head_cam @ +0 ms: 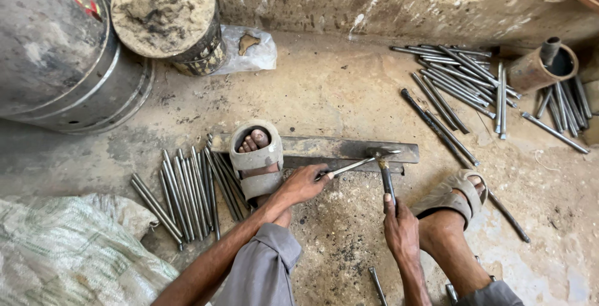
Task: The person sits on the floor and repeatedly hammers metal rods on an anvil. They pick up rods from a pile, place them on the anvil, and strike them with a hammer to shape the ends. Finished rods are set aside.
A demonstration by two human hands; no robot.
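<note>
My left hand [304, 184] grips a thin steel rod [353, 167], its far tip resting on a flat iron bar [324, 147] that lies across the dirt floor. My right hand [399, 228] holds a hammer [385, 169] by its handle, the head down at the rod's tip on the bar. My sandalled left foot [257, 156] stands on the left part of the bar. My right foot [454, 197] rests on the ground to the right of the hammer.
A bundle of short steel rods [187, 194] lies left of my foot; a larger scatter of rods [462, 81] lies at the back right beside a rusty pipe piece [541, 66]. Metal drums [68, 50] stand at the back left, a woven sack [68, 256] at the front left.
</note>
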